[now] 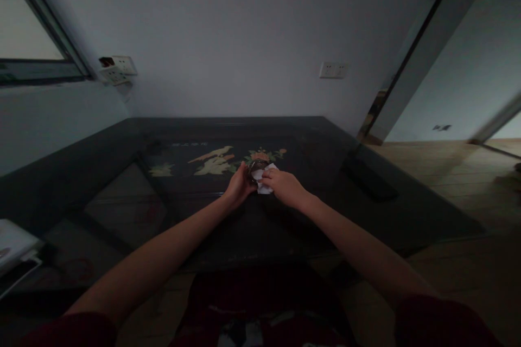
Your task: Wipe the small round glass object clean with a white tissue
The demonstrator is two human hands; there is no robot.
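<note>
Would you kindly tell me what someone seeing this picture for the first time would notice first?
The eye goes to the centre, where the left hand grips a small dark glass-like object while the right hand presses a white crumpled tissue against it. Beneath them lies a dark glossy table with a pale bird-and-flower inlay just left of the hands. White wall sockets sit on the grey wall behind.
</note>
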